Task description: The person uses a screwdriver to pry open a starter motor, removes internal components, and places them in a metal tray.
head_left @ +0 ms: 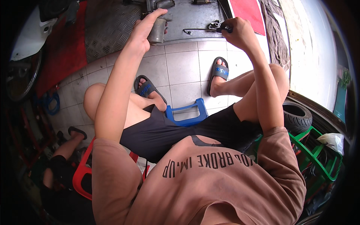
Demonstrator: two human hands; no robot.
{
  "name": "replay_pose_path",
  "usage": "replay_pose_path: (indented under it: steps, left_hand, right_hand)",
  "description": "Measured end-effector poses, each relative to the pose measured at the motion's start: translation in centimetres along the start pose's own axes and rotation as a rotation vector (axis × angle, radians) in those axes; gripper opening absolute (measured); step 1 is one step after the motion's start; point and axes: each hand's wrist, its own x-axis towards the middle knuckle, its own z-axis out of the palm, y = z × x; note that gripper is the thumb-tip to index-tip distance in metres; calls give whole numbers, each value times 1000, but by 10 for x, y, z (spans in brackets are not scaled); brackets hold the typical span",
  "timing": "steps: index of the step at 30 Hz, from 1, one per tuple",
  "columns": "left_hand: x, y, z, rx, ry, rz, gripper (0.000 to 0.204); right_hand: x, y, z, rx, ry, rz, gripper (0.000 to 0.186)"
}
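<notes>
My left hand [144, 30] is closed round a grey metal cylinder-shaped part [156, 33] at the near edge of the metal work surface [183, 17]. Its thumb stretches along the top, and fingertips show on the part's far side. To the right, my right hand [240, 33] grips the dark handle of a screwdriver [200, 29], whose thin shaft points left over the surface. Just behind that shaft lies a small dark metal fitting [214, 24]. A tiny metal piece [188, 32] rests near the screwdriver's tip.
Dark machine parts [161, 4] lie at the far edge. Red sheets [249, 15] and a brown cloth [275, 30] flank the surface. A blue stool [187, 112] stands between my legs, a tire [297, 117] and green rack [318, 157] at right. Another person's leg [69, 146] shows lower left.
</notes>
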Motion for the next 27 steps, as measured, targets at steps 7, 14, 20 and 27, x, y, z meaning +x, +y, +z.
replay_pose_path:
  steps: [7, 14, 20, 27]
  left_hand:
    - [2, -2, 0, 50, -34, -17, 41]
    - [1, -3, 2, 16, -20, 16, 39]
    - [2, -2, 2, 17, -23, 12, 38]
    - [-2, -1, 3, 17, -33, 23, 38]
  right_hand:
    - [1, 3, 1, 19, 3, -13, 23]
    - [0, 0, 1, 5, 6, -15, 23]
    - [-1, -5, -2, 30, 7, -49, 23]
    - [1, -2, 1, 9, 25, 1, 23]
